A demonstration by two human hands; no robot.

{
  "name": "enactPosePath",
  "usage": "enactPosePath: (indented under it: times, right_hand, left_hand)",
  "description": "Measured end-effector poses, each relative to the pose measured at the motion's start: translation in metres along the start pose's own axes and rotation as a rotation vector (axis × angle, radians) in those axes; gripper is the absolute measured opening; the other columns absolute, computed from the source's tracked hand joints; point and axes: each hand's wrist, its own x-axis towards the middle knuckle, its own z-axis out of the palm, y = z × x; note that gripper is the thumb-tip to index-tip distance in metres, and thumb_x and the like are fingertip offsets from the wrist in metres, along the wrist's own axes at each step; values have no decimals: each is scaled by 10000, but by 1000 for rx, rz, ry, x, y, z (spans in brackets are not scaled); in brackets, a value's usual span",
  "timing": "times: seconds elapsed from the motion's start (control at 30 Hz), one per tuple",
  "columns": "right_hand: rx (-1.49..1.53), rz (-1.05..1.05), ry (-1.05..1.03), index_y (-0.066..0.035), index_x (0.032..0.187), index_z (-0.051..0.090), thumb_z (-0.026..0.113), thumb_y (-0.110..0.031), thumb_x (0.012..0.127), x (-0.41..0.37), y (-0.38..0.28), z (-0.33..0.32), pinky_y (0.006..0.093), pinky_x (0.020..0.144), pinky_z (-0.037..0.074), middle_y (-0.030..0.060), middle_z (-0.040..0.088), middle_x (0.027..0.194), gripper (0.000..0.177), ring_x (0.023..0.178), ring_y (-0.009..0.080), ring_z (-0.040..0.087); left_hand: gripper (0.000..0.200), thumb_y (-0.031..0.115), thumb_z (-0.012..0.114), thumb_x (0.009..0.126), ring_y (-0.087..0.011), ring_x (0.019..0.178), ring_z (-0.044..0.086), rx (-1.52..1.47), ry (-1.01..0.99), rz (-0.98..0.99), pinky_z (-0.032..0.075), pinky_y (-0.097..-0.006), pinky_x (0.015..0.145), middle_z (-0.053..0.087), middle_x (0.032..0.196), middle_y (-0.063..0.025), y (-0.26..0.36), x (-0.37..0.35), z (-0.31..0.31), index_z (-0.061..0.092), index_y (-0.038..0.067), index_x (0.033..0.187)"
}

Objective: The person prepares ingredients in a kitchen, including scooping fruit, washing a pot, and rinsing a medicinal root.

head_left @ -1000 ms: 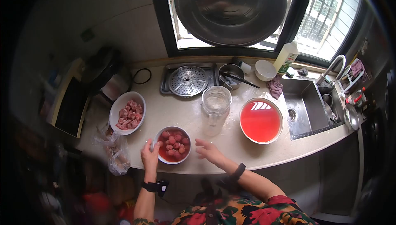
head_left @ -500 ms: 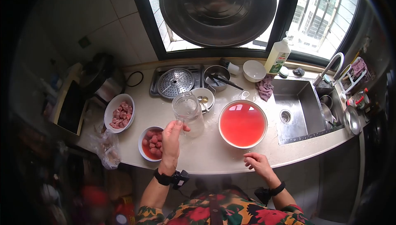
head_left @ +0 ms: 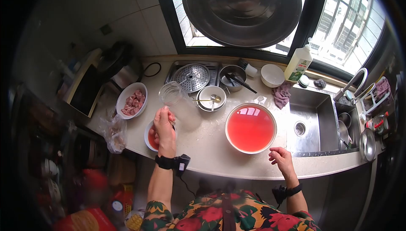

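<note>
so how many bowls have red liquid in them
2. A large bowl left of the sink; a small white bowl at the counter's front edge, partly under the left hand, which grips a glass jar.

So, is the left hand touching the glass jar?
Touching. The head view shows the left hand closed around the glass jar, holding it up at a tilt.

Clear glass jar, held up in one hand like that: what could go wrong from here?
1. The left hand alone grips the clear glass jar, tilted above the counter. It might slip and strike the small white bowl of red pieces beneath.
2. The large white bowl of red liquid looks nearly full, and the right hand rests close by. A bump could slosh it out.
</note>
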Motion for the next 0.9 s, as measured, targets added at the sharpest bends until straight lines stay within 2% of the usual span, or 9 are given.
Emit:
enactPosePath:
  times: [0.2, 0.43, 0.63, 0.7, 0.73, 0.8, 0.83, 0.87, 0.9]
  right_hand:
    - [-52, -44, 77, 24, 974, 566, 501, -112, 816, 20, -2, -11, 218, 509, 456, 55, 580, 750, 218, 628, 108, 561]
    - [10, -85, 169, 29, 1023, 545, 488, -139, 834, 46, -7, -12, 215, 503, 457, 57, 574, 796, 259, 642, 102, 556]
    - [27, -114, 123, 17, 1050, 531, 444, -150, 861, 67, -5, -4, 204, 482, 457, 43, 571, 787, 267, 620, 85, 535]
    - [8, -106, 120, 3, 1063, 521, 438, -165, 870, 71, -2, -3, 204, 479, 457, 42, 571, 820, 268, 625, 83, 538]
    - [12, -104, 128, 3, 1063, 521, 438, -165, 870, 72, 0, -2, 204, 479, 457, 42, 571, 820, 268, 625, 83, 538]
    - [30, -111, 138, -4, 1063, 517, 441, -170, 865, 72, 2, 1, 207, 483, 459, 35, 574, 807, 269, 625, 82, 539]
    - [48, -114, 154, -8, 1074, 509, 448, -175, 858, 69, -2, 3, 210, 483, 458, 32, 574, 801, 279, 641, 86, 542]
    - [32, -93, 151, -15, 1081, 508, 450, -181, 857, 69, -2, 3, 210, 487, 458, 37, 572, 818, 285, 652, 88, 542]
    - [18, -67, 153, -21, 1089, 506, 453, -186, 856, 68, 0, 2, 211, 491, 457, 43, 570, 834, 291, 664, 89, 541]
  left_hand:
    - [218, 203, 525, 806, -65, 507, 394, 61, 92, 132, 307, -190, 479, 422, 554, 23, -9, 36, -6, 484, 74, 636]
    - [222, 222, 523, 813, -50, 496, 393, 162, 109, 180, 306, -183, 472, 426, 550, 32, -10, 68, -12, 492, 80, 646]
    - [227, 242, 503, 838, -53, 525, 405, 248, -4, 206, 320, -196, 507, 436, 570, 29, -8, 73, -28, 502, 73, 686]
    - [193, 230, 503, 849, -74, 653, 457, 373, -45, 199, 360, -202, 601, 498, 707, -1, -8, 72, -35, 527, 38, 839]
    - [193, 230, 503, 849, -74, 653, 457, 373, -55, 197, 360, -202, 601, 498, 707, -1, -6, 70, -41, 527, 38, 839]
    - [253, 184, 520, 846, -112, 828, 474, 534, 101, 373, 380, -230, 746, 510, 895, -45, -6, 57, -54, 487, 9, 1024]
    - [330, 115, 538, 826, -147, 938, 460, 522, 98, 393, 364, -257, 840, 477, 1021, -81, 4, 39, -51, 440, -3, 1117]
    - [334, 87, 547, 814, -162, 959, 461, 443, 94, 400, 361, -271, 859, 470, 1036, -100, 6, 19, -56, 437, -12, 1114]
    - [344, 71, 546, 810, -167, 966, 461, 569, 62, 457, 374, -280, 848, 462, 1052, -107, 17, -8, -53, 429, -19, 1121]
